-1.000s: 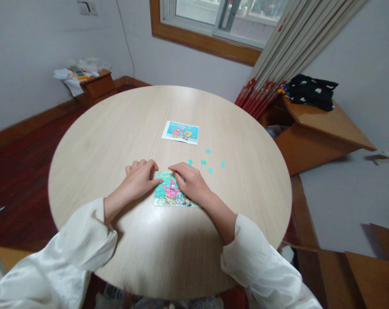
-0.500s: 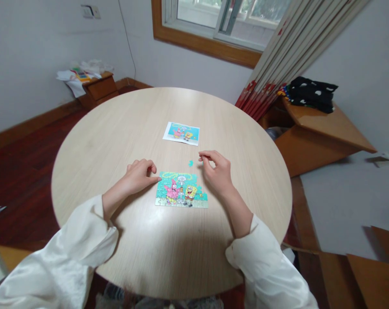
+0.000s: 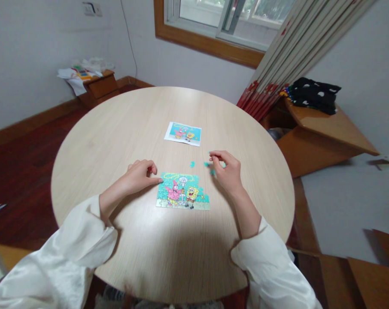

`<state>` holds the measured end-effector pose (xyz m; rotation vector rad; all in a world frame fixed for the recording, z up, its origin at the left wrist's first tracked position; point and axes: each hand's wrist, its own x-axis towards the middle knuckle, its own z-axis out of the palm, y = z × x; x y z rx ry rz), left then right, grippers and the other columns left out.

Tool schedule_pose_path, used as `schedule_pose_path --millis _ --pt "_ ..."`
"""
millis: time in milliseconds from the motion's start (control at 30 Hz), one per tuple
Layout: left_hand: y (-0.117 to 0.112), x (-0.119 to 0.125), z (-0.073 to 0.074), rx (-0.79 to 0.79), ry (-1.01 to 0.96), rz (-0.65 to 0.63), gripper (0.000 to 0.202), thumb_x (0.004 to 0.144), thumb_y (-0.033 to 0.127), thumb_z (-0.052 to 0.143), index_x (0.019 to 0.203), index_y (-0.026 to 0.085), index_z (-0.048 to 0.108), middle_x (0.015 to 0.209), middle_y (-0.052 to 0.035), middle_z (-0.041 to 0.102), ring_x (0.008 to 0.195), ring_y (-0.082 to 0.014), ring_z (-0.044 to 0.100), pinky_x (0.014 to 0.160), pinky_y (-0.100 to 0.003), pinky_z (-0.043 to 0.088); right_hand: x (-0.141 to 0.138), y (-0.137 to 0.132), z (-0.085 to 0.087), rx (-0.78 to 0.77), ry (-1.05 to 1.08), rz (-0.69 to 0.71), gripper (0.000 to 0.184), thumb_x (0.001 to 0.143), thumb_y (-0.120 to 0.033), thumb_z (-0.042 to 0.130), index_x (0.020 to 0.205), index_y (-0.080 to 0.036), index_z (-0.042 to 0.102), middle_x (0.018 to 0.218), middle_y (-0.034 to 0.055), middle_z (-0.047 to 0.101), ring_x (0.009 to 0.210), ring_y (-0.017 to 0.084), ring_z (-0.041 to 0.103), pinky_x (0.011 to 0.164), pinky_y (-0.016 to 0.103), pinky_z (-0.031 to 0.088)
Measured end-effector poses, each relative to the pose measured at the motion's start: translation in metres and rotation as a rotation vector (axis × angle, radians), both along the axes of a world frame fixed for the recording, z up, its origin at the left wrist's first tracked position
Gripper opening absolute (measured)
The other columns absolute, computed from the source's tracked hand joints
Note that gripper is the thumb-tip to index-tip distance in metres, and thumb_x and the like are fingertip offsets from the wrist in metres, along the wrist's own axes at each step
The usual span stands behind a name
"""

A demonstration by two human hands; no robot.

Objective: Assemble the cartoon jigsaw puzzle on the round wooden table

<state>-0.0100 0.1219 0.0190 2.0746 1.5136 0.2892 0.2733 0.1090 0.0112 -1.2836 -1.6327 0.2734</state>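
Note:
A cartoon jigsaw puzzle (image 3: 178,195), mostly joined, lies flat on the round table; its upper right corner has a stepped, unfilled edge. My left hand (image 3: 138,176) rests at its upper left, thumb stretched to the puzzle's edge, the other fingers curled and apart from the thumb. Right of the puzzle, my right hand (image 3: 227,169) hovers in a pinch, a bit of teal puzzle piece showing at the fingertips. Loose teal pieces lie near it: one puzzle piece (image 3: 192,164) above the puzzle, another (image 3: 206,165) beside the fingers, and others partly hidden by the hand.
A printed reference picture (image 3: 184,134) of the same scene lies beyond the puzzle on the pale round table (image 3: 143,111). A wooden cabinet (image 3: 329,137) with a black patterned cloth (image 3: 315,95) stands right, by the curtain (image 3: 287,56). Papers cover a small wooden stand (image 3: 101,85) at back left.
My right hand has moved right, away from the puzzle, uncovering loose teal pieces; a teal edge now shows at its fingertips. My left hand stays at the puzzle's edge.

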Motion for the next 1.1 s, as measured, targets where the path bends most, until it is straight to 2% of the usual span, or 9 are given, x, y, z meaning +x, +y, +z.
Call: schedule_pose_path --millis 167,300,433,567,667,767,867,967,1100 --pt "0.001 0.001 -0.004 0.056 0.073 -0.005 0.022 0.072 0.038 0.068 0.074 0.020 0.056 0.076 -0.0029 0.061 0.078 -0.0228 0.054 0.074 -0.036 0.037 0.014 0.007 -0.009 -0.090 -0.093 0.009 0.020 0.085 -0.017 0.053 0.089 -0.016 0.072 0.087 0.0092 0.070 0.081 0.020 0.065 0.069 0.034 0.050" --pt "0.002 0.000 -0.005 -0.009 -0.092 0.037 0.023 0.082 0.039 0.055 0.071 0.020 0.054 0.068 -0.0015 0.059 0.066 -0.0177 0.051 0.067 -0.032 0.037 0.001 0.007 -0.021 -0.142 -0.207 0.127 0.022 0.088 -0.017 0.054 0.098 -0.019 0.073 0.094 0.0088 0.067 0.088 0.021 0.062 0.079 0.038 0.049" --pt "0.002 0.000 -0.005 0.004 -0.206 0.125 0.023 0.083 0.037 0.050 0.068 0.020 0.052 0.064 -0.0008 0.056 0.061 -0.0159 0.049 0.060 -0.030 0.036 -0.018 0.006 -0.025 -0.206 -0.393 0.177 0.024 0.087 -0.018 0.061 0.108 -0.021 0.072 0.103 0.0112 0.064 0.102 0.026 0.058 0.089 0.045 0.043" --pt "0.003 0.001 -0.006 0.028 -0.242 0.156 0.022 0.081 0.036 0.051 0.067 0.020 0.052 0.063 -0.0005 0.056 0.059 -0.0153 0.048 0.058 -0.030 0.035 -0.019 0.008 -0.021 -0.290 -0.460 0.177 0.018 0.087 -0.018 0.064 0.103 -0.019 0.074 0.105 0.0122 0.066 0.102 0.026 0.058 0.088 0.044 0.039" --pt "0.000 0.003 -0.005 0.040 -0.258 0.147 0.021 0.082 0.036 0.051 0.067 0.020 0.052 0.064 -0.0010 0.057 0.061 -0.0159 0.050 0.059 -0.030 0.038 -0.014 0.010 -0.020 -0.286 -0.453 0.196 0.015 0.088 -0.014 0.063 0.096 -0.020 0.073 0.104 0.0105 0.069 0.100 0.024 0.060 0.088 0.043 0.037" --pt "-0.005 0.008 -0.003 0.129 -0.247 0.142 0.021 0.083 0.036 0.050 0.068 0.021 0.052 0.069 -0.0026 0.059 0.066 -0.0175 0.054 0.065 -0.032 0.042 -0.011 0.011 -0.021 -0.275 -0.455 0.220 0.016 0.087 -0.010 0.061 0.095 -0.020 0.072 0.103 0.0085 0.071 0.100 0.023 0.061 0.088 0.041 0.037" --pt "-0.013 0.016 -0.001 0.244 -0.245 0.036 0.021 0.085 0.036 0.049 0.072 0.020 0.054 0.078 -0.0052 0.062 0.077 -0.0205 0.058 0.077 -0.038 0.046 -0.011 0.010 -0.021 -0.302 -0.459 0.208 0.020 0.087 -0.009 0.060 0.102 -0.018 0.069 0.105 0.0102 0.069 0.102 0.024 0.060 0.090 0.041 0.037" --pt "-0.024 0.025 -0.003 0.268 -0.257 -0.186 0.023 0.089 0.037 0.048 0.093 0.019 0.062 0.102 -0.0092 0.067 0.100 -0.0245 0.060 0.093 -0.044 0.045 -0.012 0.008 -0.019 -0.324 -0.434 0.182 0.027 0.085 -0.008 0.061 0.109 -0.018 0.066 0.105 0.0108 0.067 0.101 0.024 0.059 0.090 0.042 0.038" --pt "-0.041 0.037 -0.010 0.290 -0.189 -0.450 0.040 0.093 0.040 0.049 0.128 0.021 0.055 0.143 -0.0143 0.050 0.134 -0.0297 0.044 0.112 -0.054 0.030 -0.008 0.007 -0.017 -0.347 -0.312 0.199 0.023 0.081 -0.008 0.064 0.101 -0.018 0.068 0.095 0.0063 0.063 0.087 0.019 0.058 0.084 0.036 0.042"
